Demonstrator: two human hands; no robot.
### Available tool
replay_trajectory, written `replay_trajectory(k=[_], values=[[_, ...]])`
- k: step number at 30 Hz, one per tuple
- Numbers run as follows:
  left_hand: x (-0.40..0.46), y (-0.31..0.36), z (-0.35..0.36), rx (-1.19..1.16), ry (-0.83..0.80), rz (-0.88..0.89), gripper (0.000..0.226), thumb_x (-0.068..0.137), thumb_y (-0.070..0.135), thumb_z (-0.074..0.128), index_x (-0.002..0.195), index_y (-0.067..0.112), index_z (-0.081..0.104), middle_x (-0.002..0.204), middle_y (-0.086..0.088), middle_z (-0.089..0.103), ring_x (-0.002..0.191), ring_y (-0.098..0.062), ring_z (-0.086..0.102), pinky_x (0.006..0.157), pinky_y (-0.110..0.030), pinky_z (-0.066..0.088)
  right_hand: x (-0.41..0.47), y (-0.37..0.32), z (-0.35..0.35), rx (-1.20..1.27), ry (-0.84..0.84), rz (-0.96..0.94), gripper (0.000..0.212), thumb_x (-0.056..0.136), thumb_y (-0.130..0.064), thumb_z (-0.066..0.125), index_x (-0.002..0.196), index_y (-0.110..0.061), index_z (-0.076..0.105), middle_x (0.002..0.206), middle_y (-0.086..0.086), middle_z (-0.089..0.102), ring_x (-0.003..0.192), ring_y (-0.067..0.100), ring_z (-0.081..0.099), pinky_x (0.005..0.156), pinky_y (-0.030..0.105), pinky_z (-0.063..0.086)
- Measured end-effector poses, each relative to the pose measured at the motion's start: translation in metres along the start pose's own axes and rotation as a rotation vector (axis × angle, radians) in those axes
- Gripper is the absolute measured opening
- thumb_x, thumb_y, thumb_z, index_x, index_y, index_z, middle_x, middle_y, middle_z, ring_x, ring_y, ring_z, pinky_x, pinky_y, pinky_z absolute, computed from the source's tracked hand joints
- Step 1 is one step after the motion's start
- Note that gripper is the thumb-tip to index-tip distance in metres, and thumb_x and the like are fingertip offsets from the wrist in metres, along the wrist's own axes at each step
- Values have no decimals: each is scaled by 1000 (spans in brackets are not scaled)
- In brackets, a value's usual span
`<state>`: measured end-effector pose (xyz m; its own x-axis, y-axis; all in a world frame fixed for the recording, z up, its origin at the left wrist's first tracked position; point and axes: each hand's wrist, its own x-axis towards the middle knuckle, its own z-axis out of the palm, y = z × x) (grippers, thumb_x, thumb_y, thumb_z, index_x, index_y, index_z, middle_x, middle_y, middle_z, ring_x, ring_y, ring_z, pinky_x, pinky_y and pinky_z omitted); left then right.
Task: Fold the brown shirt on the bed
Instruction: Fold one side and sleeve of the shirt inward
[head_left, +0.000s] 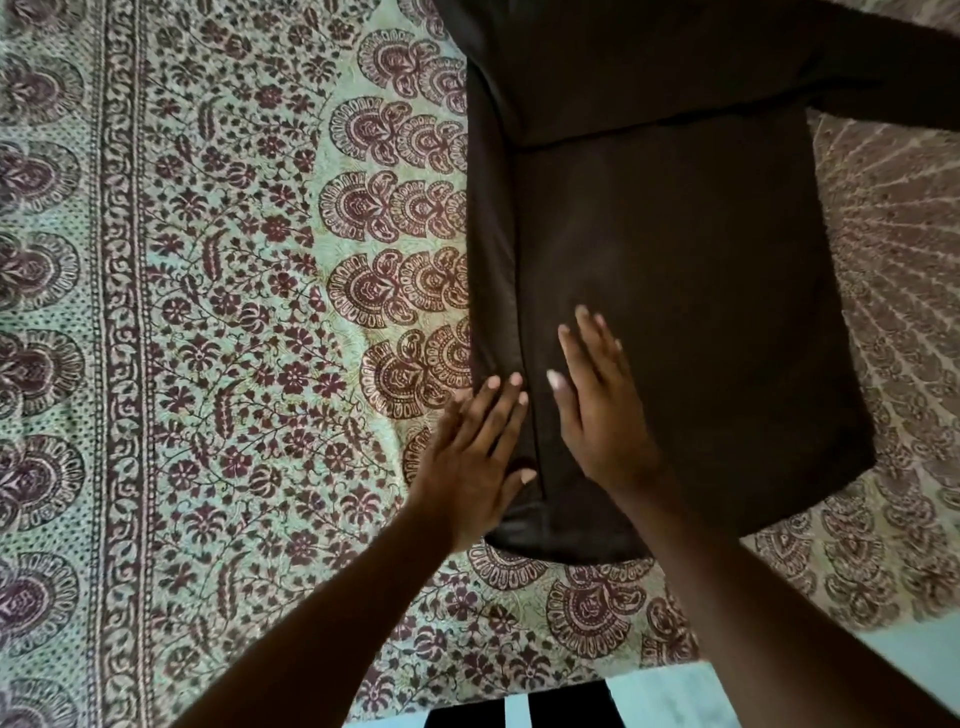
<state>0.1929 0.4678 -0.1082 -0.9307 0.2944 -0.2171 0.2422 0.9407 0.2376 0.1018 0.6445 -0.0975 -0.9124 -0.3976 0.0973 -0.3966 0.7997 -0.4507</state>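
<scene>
The brown shirt (675, 291) lies flat on the bed, its hem toward me and one sleeve stretched out to the upper right. Its left side is folded inward, forming a long narrow strip along the left edge. My left hand (472, 457) rests flat with fingers apart on that folded strip near the hem. My right hand (597, 410) lies flat beside it on the shirt's body, fingers pointing away from me. Neither hand grips the cloth.
A patterned bedspread (218, 322) with maroon floral and fan motifs on pale green covers the bed around the shirt. The bed's near edge (571, 686) runs along the bottom, with pale floor and a dark striped shape below it.
</scene>
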Motion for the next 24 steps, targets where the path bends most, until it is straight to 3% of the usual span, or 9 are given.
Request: replay_trajectory(k=[2,5,7,9,11,14,17,20,24], values=[[-11,9,0,-32,-15,16,75,104,56,28,162,12,10,171,-5,-3,158,-24,-6,126,-50,11,34,-3,3,-22,-4,-83,52,106,-27,48,153,-4,41,165,16,27,156,32,20,123,51,26],[-25,12,2,-93,5,107,68,105,48,33,161,10,20,171,-6,5,158,-26,2,126,-48,17,73,-12,10,-167,-183,-168,60,105,-40,44,157,-12,35,168,14,21,156,33,16,122,55,27],[-31,5,-2,-170,59,201,57,104,36,41,154,7,39,167,-10,26,155,-27,21,125,-46,22,80,-12,14,-274,-311,-216,66,103,-52,38,159,-19,30,170,10,14,157,32,11,121,58,24],[-34,-6,-10,-239,174,211,42,97,23,50,134,7,60,142,-12,56,133,-27,52,116,-49,37,67,-3,14,-353,-367,-259,69,102,-59,34,161,-26,23,171,7,10,158,30,7,121,59,22],[-28,-18,-21,-271,276,100,33,91,18,52,120,10,65,123,-8,63,111,-24,60,102,-50,44,44,4,10,-394,-378,-279,73,101,-65,32,163,-29,15,172,4,5,158,28,3,122,58,18],[2,-36,-36,-242,285,-48,42,95,22,49,135,11,56,141,-8,54,125,-25,54,106,-48,40,4,8,-2,-401,-410,-307,79,99,-69,34,163,-30,11,172,5,0,159,28,0,123,58,14],[28,-48,-40,-115,108,-43,69,98,48,43,157,13,32,168,-3,21,154,-26,23,119,-50,25,-28,12,-13,-409,-467,-289,78,99,-69,35,163,-32,10,172,5,-4,158,27,-4,125,56,13],[29,-43,-28,-21,-28,-7,88,95,65,37,163,16,8,172,-2,-5,158,-24,-1,123,-57,14,-44,16,-17,-328,-454,-214,72,101,-64,36,162,-31,17,172,5,-2,159,25,-3,125,55,18],[7,-22,-17,0,-36,-9,91,96,68,32,163,13,2,171,-6,-9,158,-22,-8,124,-58,6,-31,8,-17,-224,-305,-120,62,106,-46,37,162,-25,22,172,6,3,159,26,1,124,55,21]])
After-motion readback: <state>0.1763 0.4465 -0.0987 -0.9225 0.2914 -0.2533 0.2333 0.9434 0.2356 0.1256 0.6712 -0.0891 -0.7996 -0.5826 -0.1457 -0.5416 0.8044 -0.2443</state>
